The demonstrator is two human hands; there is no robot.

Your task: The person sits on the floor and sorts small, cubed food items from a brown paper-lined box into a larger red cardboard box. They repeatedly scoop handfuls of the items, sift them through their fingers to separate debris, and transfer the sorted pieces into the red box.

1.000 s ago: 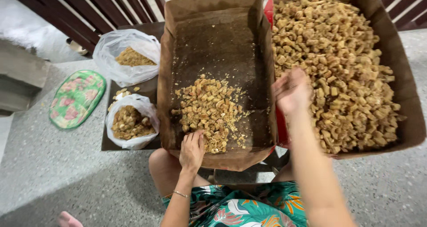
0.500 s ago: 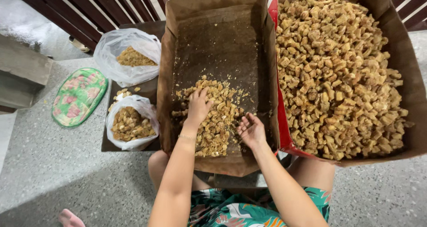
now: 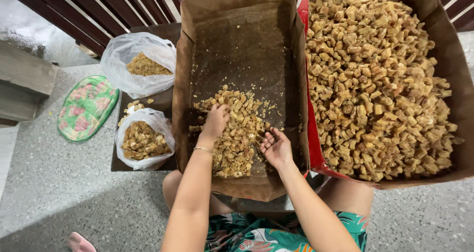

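A grey speckled floor (image 3: pixel 59 183) carries everything, with dark slats of a railing (image 3: pixel 123 5) along its far edge. At the left lies a green flowered mat (image 3: pixel 86 108), well apart from the rest, with bare floor around it. Next comes a dark tray (image 3: pixel 163 99) holding two clear bags of brown crumbs and chunks, the far bag (image 3: pixel 143 64) and the near bag (image 3: pixel 143 139), with a few loose bits between them. Just beside the tray stands the middle box (image 3: pixel 237 49), brown cardboard, its far half bare and a pile of fried chunks (image 3: pixel 237 143) heaped at its near end. The left hand (image 3: pixel 216 120) rests palm down on the pile, fingers curled into the chunks. The right hand (image 3: pixel 276 147) lies palm up and loosely cupped at the pile's right edge, against the box wall, holding nothing clear to see. Touching that wall, the right box (image 3: pixel 459 69) is filled nearly to its rim with the same chunks.
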